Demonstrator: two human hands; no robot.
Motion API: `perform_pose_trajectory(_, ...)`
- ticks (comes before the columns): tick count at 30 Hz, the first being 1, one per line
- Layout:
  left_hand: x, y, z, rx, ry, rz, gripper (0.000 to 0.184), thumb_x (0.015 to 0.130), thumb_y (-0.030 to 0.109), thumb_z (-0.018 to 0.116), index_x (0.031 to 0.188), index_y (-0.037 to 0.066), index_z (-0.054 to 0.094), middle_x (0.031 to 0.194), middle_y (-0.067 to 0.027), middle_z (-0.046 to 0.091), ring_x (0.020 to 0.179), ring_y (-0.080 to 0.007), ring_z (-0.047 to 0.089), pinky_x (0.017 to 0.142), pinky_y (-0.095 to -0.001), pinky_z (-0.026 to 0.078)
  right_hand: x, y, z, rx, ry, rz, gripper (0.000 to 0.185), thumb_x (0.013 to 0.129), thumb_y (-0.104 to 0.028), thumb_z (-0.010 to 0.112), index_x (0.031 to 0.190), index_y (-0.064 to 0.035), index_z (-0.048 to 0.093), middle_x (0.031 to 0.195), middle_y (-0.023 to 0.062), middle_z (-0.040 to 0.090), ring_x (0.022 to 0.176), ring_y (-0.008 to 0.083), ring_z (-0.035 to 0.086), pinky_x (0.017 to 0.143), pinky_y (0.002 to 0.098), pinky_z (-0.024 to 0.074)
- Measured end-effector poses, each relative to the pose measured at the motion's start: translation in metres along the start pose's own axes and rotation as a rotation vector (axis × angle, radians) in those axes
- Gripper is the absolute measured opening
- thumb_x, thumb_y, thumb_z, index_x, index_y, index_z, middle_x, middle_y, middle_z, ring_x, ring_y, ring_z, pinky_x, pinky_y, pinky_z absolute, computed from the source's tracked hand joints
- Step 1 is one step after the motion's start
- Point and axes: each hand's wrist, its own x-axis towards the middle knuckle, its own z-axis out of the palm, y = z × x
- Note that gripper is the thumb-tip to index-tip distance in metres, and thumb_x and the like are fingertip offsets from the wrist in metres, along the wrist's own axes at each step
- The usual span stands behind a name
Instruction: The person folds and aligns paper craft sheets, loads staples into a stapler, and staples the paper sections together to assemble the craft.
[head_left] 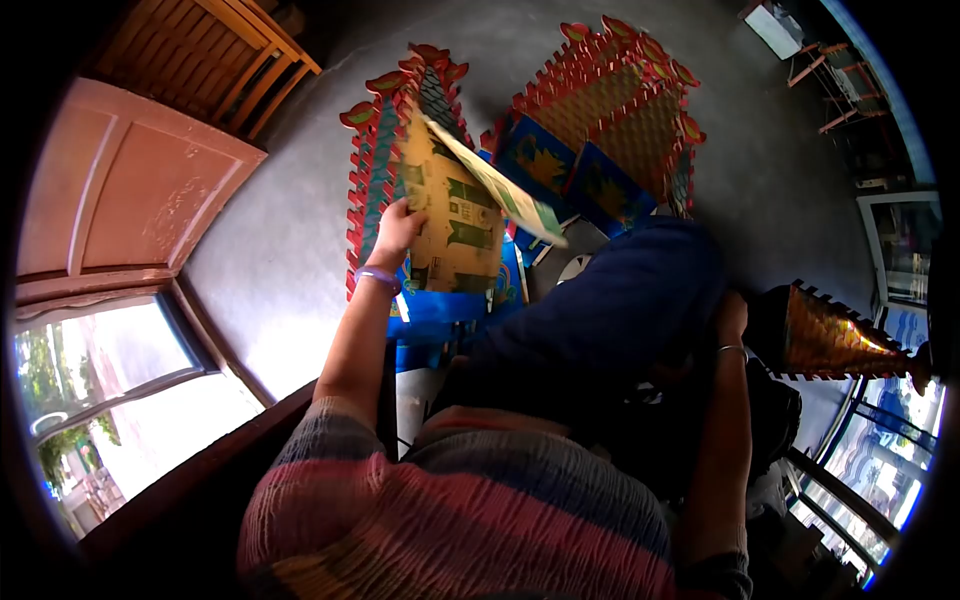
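My left hand (399, 230), with a purple band at the wrist, grips the left edge of a folded piece of printed cardboard (455, 228). The cardboard is brown with green print, and its pale flap stands out to the right. Just behind it rises a painted piece with red scalloped edges and green scales (380, 140). My right hand (732, 314) rests low beside my dark-trousered knee (660, 270); its fingers are mostly hidden, and a bracelet shows at the wrist. Blue painted panels (612, 190) with yellow leaf shapes lie past the knee.
More red-edged scaled pieces (625, 100) stand on the grey floor (290, 220) ahead. Another scaled piece (835, 340) lies at the right. A wooden slatted bench (205, 60) and a brown panelled door (140, 180) are at the left. A white-framed cabinet (900, 250) stands far right.
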Motion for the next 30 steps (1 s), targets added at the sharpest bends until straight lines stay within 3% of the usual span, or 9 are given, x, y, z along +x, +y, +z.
perform_pose_trajectory(2, 0.005, 0.007, 0.010, 0.348, -0.070, 0.161, 0.024, 0.072, 0.009, 0.056, 0.094, 0.001, 0.060, 0.084, -0.0171, 0.064, 0.076, -0.0290, 0.062, 0.068, -0.0375, 0.048, 0.006, 0.006, 0.008, 0.008, 0.025, 0.008, 0.023, 0.082, -0.024, 0.050, 0.094, -0.0119, 0.065, 0.099, 0.0158, 0.062, 0.094, 0.0328, 0.059, 0.077, 0.0425, 0.0489)
perform_pose_trajectory(3, 0.009, 0.018, 0.022, 0.935, -0.043, 0.309, 0.025, 0.071, 0.011, 0.057, 0.094, 0.002, 0.060, 0.083, -0.0193, 0.063, 0.076, -0.0312, 0.062, 0.068, -0.0391, 0.048, 0.005, 0.005, 0.006, 0.017, -0.006, 0.028, 0.022, 0.081, -0.023, 0.051, 0.094, -0.0120, 0.065, 0.099, 0.0155, 0.062, 0.094, 0.0328, 0.059, 0.077, 0.0420, 0.0491)
perform_pose_trajectory(7, -0.008, 0.061, 0.041, 1.171, -0.289, 0.239, 0.023, 0.072, 0.011, 0.052, 0.093, 0.005, 0.060, 0.086, -0.0182, 0.062, 0.081, -0.0340, 0.060, 0.073, -0.0428, 0.048, -0.005, -0.006, 0.001, 0.082, -0.106, 0.017, 0.020, 0.079, -0.020, 0.055, 0.093, -0.0104, 0.065, 0.099, 0.0154, 0.063, 0.094, 0.0330, 0.059, 0.077, 0.0403, 0.0496)
perform_pose_trajectory(9, -0.012, 0.059, 0.032, 1.170, -0.268, 0.463, 0.027, 0.072, 0.008, 0.050, 0.097, 0.008, 0.059, 0.101, -0.0127, 0.060, 0.083, -0.0329, 0.060, 0.072, -0.0419, 0.050, -0.006, -0.005, 0.005, 0.096, -0.138, -0.009, 0.019, 0.078, -0.019, 0.055, 0.092, -0.0088, 0.065, 0.098, 0.0162, 0.062, 0.094, 0.0332, 0.059, 0.077, 0.0400, 0.0497)
perform_pose_trajectory(11, -0.010, 0.058, 0.012, 1.300, -0.320, 0.314, 0.028, 0.073, 0.008, 0.050, 0.100, 0.009, 0.058, 0.100, -0.0103, 0.060, 0.085, -0.0293, 0.061, 0.070, -0.0409, 0.051, -0.002, 0.001, 0.019, 0.068, -0.163, -0.013, 0.019, 0.078, -0.017, 0.055, 0.091, -0.0073, 0.065, 0.098, 0.0172, 0.062, 0.094, 0.0333, 0.059, 0.078, 0.0401, 0.0496)
perform_pose_trajectory(13, -0.006, 0.074, -0.008, 1.448, -0.280, 0.210, 0.027, 0.074, 0.006, 0.049, 0.100, 0.010, 0.058, 0.096, -0.0094, 0.061, 0.085, -0.0275, 0.061, 0.068, -0.0401, 0.051, -0.012, -0.010, 0.008, 0.003, -0.163, -0.003, 0.020, 0.079, -0.018, 0.054, 0.090, -0.0061, 0.065, 0.097, 0.0184, 0.062, 0.094, 0.0334, 0.059, 0.078, 0.0404, 0.0495)
perform_pose_trajectory(17, 0.001, 0.066, -0.056, 1.587, -0.122, 0.441, 0.029, 0.076, 0.005, 0.047, 0.103, 0.010, 0.056, 0.087, -0.0111, 0.059, 0.082, -0.0289, 0.060, 0.064, -0.0372, 0.052, -0.020, -0.028, -0.014, -0.034, -0.154, 0.071, 0.023, 0.081, -0.022, 0.053, 0.089, -0.0049, 0.066, 0.096, 0.0192, 0.062, 0.094, 0.0341, 0.059, 0.078, 0.0414, 0.0491)
perform_pose_trajectory(21, -0.017, 0.031, -0.034, 1.752, -0.280, 0.389, 0.051, 0.078, 0.004, 0.047, 0.128, 0.016, 0.042, 0.100, -0.0142, 0.058, 0.099, -0.0297, 0.055, 0.068, -0.0351, 0.053, 0.000, -0.003, -0.016, -0.143, -0.147, -0.039, 0.024, 0.081, -0.025, 0.052, 0.089, -0.0065, 0.066, 0.096, 0.0197, 0.062, 0.092, 0.0353, 0.059, 0.078, 0.0426, 0.0487)
perform_pose_trajectory(30, 0.015, 0.044, 0.005, 1.825, -0.386, 0.283, 0.041, 0.083, 0.015, 0.044, 0.124, 0.017, 0.046, 0.096, -0.0124, 0.061, 0.094, -0.0261, 0.058, 0.067, -0.0375, 0.052, 0.035, 0.088, -0.121, -0.242, 0.097, -0.200, 0.019, 0.078, -0.020, 0.056, 0.078, -0.0036, 0.065, 0.083, 0.0183, 0.062, 0.082, 0.0361, 0.060, 0.074, 0.0446, 0.0478)
